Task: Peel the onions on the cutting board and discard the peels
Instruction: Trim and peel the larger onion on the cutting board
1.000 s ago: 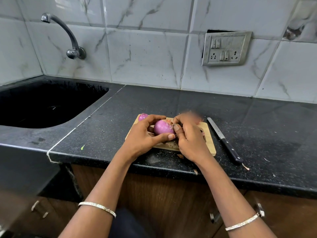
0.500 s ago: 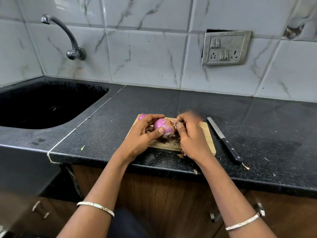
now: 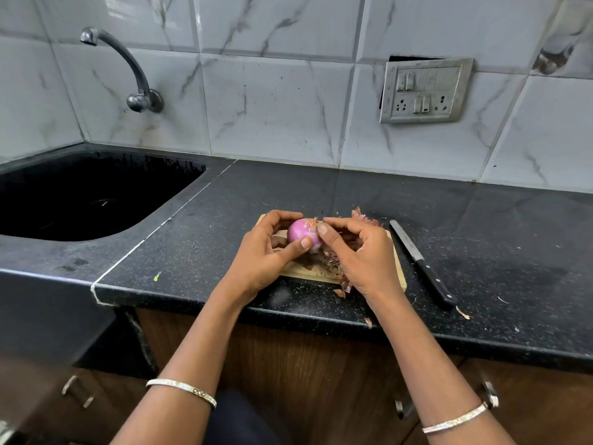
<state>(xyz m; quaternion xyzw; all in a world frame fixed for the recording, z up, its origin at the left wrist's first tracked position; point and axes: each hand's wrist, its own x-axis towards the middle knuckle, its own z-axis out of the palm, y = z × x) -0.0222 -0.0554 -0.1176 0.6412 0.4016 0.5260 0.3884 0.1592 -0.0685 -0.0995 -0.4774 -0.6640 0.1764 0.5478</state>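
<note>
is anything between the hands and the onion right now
Nothing visible does. The left hand grips the onion above the cutting board, and the right hand pinches at its top. The knife lies off to the right on the counter, clear of both.

beyond the left hand (image 3: 263, 258) and right hand (image 3: 362, 261) rises a wall of glossy white marble-patterned tiles (image 3: 272, 101) with grey veins, catching pale reflections. up and right of the right hand sits a tarnished metal switch-and-socket plate (image 3: 425, 91), a dark gap above it. far left of the left hand, a curved grey metal tap (image 3: 128, 69) juts from the wall over a deep black sink (image 3: 80, 200). a speckled black stone countertop (image 3: 321, 191) spreads beneath both hands; dark brown wooden cabinet fronts (image 3: 305, 364) with metal handles (image 3: 77, 390) sit below.
</note>
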